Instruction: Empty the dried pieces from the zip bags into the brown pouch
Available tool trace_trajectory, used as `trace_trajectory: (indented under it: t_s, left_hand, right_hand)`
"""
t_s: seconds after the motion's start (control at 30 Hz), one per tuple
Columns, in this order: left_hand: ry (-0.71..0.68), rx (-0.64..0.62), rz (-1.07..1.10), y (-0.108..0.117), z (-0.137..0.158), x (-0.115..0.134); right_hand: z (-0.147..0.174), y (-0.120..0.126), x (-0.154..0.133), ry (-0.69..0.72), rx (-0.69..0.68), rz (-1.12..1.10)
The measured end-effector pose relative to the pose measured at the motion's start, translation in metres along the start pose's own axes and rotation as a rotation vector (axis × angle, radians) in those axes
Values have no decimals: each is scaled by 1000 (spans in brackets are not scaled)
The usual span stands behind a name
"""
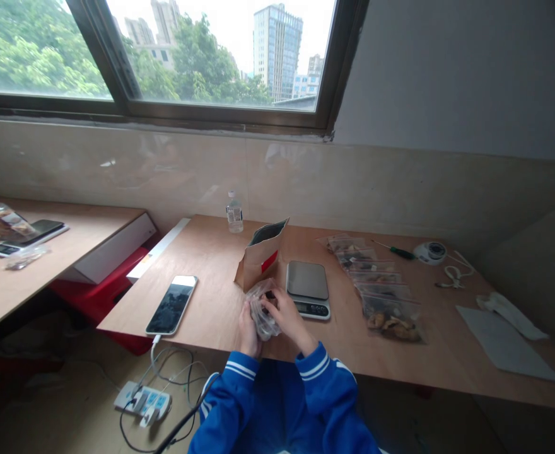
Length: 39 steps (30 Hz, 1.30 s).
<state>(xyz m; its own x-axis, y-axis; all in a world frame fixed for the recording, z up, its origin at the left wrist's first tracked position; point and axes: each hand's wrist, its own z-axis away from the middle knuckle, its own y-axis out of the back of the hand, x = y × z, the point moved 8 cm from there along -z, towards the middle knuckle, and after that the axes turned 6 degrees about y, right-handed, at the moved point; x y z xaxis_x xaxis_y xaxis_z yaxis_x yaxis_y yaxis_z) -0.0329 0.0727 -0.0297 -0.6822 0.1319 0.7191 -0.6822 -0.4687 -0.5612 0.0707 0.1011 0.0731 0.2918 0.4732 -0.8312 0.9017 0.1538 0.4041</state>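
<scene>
My left hand (248, 329) is closed round the side of a clear plastic bag (264, 325) near the table's front edge. At the bag's mouth, the fingers of my right hand (284, 312) are pinched together on a small dark piece (270, 294), whose kind I cannot make out. Just behind the bag stands a brown paper pouch (253, 265) with a red patch, its top open. A kitchen scale (307, 282) with a metal plate lies right beside my right hand, its display facing me.
Several zip bags of dried brown pieces (393, 325) lie in a row at right. Beyond them are a screwdriver (403, 253), a white camera (431, 252) and a grey sheet (504, 343). A plugged-in phone (172, 305) lies left; a water bottle (234, 214) stands behind.
</scene>
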Motion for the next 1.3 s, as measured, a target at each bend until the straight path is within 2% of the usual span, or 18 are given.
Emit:
trace_trajectory:
  t_s: [0.2, 0.33, 0.5, 0.63, 0.73, 0.83, 0.97, 1.13, 1.3]
  left_hand:
    - [26, -105, 62, -14, 7, 9]
    - [59, -72, 37, -10, 5, 7]
    - [78, -75, 5, -7, 2, 2]
    - [80, -83, -11, -8, 3, 3]
    - [94, -86, -22, -9, 4, 3]
    - [91, -74, -23, -9, 5, 4]
    - [89, -77, -27, -8, 4, 4]
    - [105, -57, -33, -6, 3, 3]
    - [105, -72, -1, -8, 2, 2]
  right_hand:
    - [-4, 14, -4, -97, 86, -172]
    - [-28, 25, -14, -87, 122, -253]
    - [-79, 55, -56, 99, 199, -269]
    - [-120, 72, -87, 277, 214, -94]
    - [-138, 73, -92, 363, 191, 61]
    - [-143, 66, -84, 367, 114, 134]
    - [-143, 62, -73, 304, -5, 167]
    - [-140, 64, -76, 308, -108, 227]
    - [-142, 76, -98, 344, -24, 260]
